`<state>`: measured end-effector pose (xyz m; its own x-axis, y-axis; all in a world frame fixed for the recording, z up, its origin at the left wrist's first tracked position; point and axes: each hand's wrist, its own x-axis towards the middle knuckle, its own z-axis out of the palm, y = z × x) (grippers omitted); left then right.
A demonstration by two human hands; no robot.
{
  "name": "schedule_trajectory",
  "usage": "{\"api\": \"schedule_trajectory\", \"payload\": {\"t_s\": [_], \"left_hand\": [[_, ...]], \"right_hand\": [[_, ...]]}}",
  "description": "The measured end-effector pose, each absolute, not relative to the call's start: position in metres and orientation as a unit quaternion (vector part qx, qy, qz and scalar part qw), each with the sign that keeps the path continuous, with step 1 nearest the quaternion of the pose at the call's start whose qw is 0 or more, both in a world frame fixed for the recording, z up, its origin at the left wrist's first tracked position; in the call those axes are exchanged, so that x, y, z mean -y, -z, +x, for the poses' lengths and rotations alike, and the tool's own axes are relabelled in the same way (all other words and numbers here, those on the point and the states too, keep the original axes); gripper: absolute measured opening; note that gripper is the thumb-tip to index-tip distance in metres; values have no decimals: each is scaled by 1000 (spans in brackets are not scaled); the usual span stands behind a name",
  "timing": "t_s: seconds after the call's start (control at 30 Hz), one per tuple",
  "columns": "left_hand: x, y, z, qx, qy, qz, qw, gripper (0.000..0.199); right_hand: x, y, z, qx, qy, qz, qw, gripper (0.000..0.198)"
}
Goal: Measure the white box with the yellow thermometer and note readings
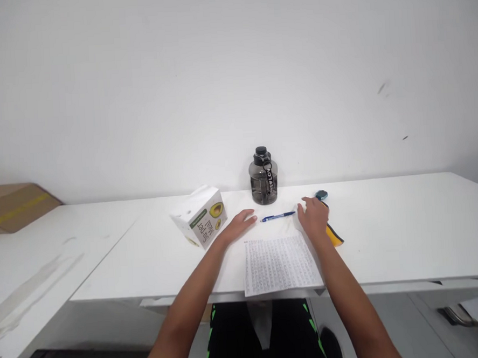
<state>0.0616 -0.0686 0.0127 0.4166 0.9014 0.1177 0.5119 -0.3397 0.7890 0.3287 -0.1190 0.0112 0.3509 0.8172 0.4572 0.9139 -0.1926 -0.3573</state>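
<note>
My left hand (241, 225) rests on the white table beside an avocado-printed box, fingers stretched towards a blue pen (277, 216); it holds nothing. Fingers slightly spread, my right hand (316, 217) lies past the other end of the pen and appears empty. Partly hidden beneath that hand and wrist is an orange item with a black edge (334, 236), perhaps a pouch. A small teal object (321, 195), too small to identify, sits just beyond the fingers. Between my forearms a sheet of handwritten paper (280, 264) lies at the table's front edge, slightly overhanging it.
The white box (204, 220) stands tilted-looking at the left. A large dark translucent bottle (264, 184) with a black lid stands against the wall, behind the pen. A cardboard box (17, 206) with yellow tape is at far left. A seam divides the table (408, 233) there.
</note>
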Motion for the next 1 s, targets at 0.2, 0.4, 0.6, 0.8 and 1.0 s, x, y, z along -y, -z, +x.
{"api": "schedule_trajectory", "payload": {"t_s": [0.2,0.4,0.6,0.8,1.0], "left_hand": [[158,-21,34,-434,-645,626,-61,39],[136,-29,-10,-625,-612,463,142,103],[114,-27,-47,-604,-572,457,313,80],[152,-22,-62,-528,-590,456,407,75],[222,-23,-26,-454,-691,271,494,65]], "right_hand": [[125,-5,347,441,79,-861,240,46],[123,-5,345,466,2,-860,206,57],[123,-13,344,505,-32,-848,159,60],[152,-1,354,583,7,-807,97,59],[172,-3,376,562,-64,-814,135,55]]}}
